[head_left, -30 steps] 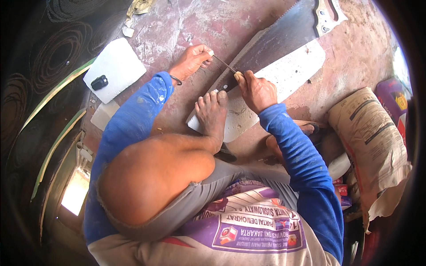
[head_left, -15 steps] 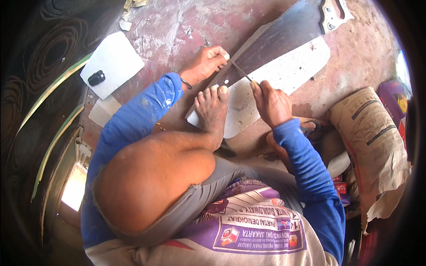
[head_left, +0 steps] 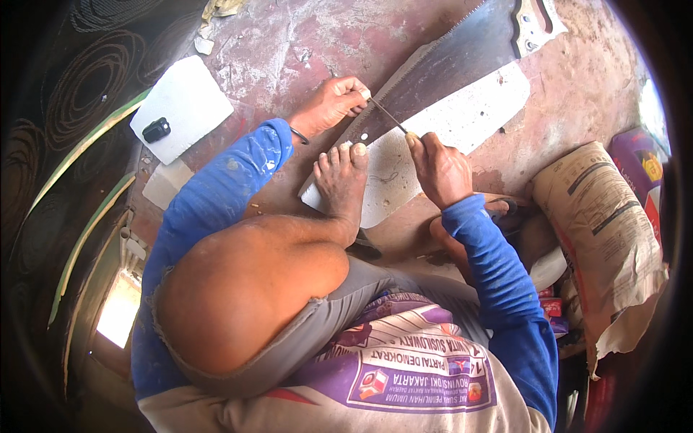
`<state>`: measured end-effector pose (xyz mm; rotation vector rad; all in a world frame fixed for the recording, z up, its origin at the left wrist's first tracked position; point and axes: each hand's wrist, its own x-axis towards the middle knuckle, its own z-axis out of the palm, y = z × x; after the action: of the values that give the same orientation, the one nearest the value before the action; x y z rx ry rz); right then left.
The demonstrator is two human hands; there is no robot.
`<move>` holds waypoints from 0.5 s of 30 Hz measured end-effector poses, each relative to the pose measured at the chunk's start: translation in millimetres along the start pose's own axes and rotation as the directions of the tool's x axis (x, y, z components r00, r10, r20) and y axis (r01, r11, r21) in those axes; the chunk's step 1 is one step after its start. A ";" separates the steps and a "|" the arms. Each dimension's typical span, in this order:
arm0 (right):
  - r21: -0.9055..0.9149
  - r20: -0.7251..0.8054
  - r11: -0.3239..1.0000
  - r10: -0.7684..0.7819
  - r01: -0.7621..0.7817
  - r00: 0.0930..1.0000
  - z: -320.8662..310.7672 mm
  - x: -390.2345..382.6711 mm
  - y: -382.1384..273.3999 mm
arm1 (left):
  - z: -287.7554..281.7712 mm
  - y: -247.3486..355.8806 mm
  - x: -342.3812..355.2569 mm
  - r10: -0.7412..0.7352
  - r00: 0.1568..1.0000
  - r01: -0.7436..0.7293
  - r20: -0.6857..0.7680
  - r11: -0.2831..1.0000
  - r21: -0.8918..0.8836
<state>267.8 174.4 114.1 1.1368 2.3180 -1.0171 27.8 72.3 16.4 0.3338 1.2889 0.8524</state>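
The right hand [head_left: 442, 169], forearm angled toward eleven o'clock, grips one end of a thin rod [head_left: 388, 116], which slants away toward half past ten; the left hand [head_left: 330, 108], forearm toward two, pinches the far end, the rod at its three o'clock. The saw [head_left: 455, 65] lies at the right hand's twelve, beneath the rod; contact is unclear. A bare foot [head_left: 339, 177] sits at nine.

The person wears a pale shirt [head_left: 234, 415] with a purple printed panel [head_left: 422, 382] and blue sleeves [head_left: 502, 263], whitish smears [head_left: 269, 162] on the left one. A dark band [head_left: 299, 136] rings the left hand's [head_left: 334, 102] wrist. Grey trousers [head_left: 364, 283] have a frayed hem [head_left: 315, 302].
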 end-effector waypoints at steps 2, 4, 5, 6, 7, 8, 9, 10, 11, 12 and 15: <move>0.005 0.000 1.000 0.017 -0.017 1.000 -2.8 -5.2 3.8 | 4.7 2.3 1.3 0.001 0.999 0.000 0.054 1.000 -0.025; 0.024 -0.011 0.999 0.024 -0.024 1.000 -3.9 -10.3 7.6 | 9.5 5.2 -0.5 0.006 0.999 -0.007 0.052 1.000 0.018; 0.014 0.012 0.999 0.036 -0.036 0.999 -5.8 -10.3 7.3 | 10.8 5.9 -0.7 0.009 0.999 -0.011 0.050 0.999 0.038; 0.008 0.010 0.999 0.031 -0.031 0.999 -6.1 -9.2 6.5 | 11.0 4.9 -0.3 0.010 0.999 -0.012 0.044 0.999 0.042; 0.002 0.009 1.000 0.026 -0.026 1.000 -5.7 -7.7 5.3 | 10.8 4.0 0.1 0.011 0.999 -0.013 0.037 0.999 0.045; 0.001 0.005 1.000 0.020 -0.020 1.000 -4.6 -6.3 3.2 | 9.3 3.6 -0.2 0.011 0.999 -0.013 0.030 0.998 0.054; 0.006 -0.007 1.000 -0.007 0.007 1.000 -1.5 -1.1 0.8 | 4.1 0.1 2.5 -0.004 1.000 0.004 -0.011 0.999 0.039; 0.012 -0.018 0.999 -0.035 0.035 0.999 3.4 8.6 -2.3 | -4.7 -5.7 7.9 -0.019 0.998 0.020 -0.053 0.999 0.025; 0.016 -0.028 0.998 -0.063 0.063 0.998 7.2 16.6 -6.1 | -11.7 -10.5 9.4 -0.036 0.995 0.037 -0.096 0.999 0.008; 0.005 -0.034 0.998 -0.057 0.057 0.998 9.6 26.9 -10.8 | -18.8 -7.0 12.4 -0.060 0.992 0.062 -0.113 0.998 0.018; -0.022 -0.051 0.998 -0.054 0.053 0.997 15.0 42.0 -21.1 | -36.8 1.3 10.4 -0.101 0.985 0.109 -0.143 0.993 0.052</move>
<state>225.6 176.8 88.6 1.1117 2.4057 -0.9914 -6.6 72.1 -0.5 0.2537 1.4519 0.7594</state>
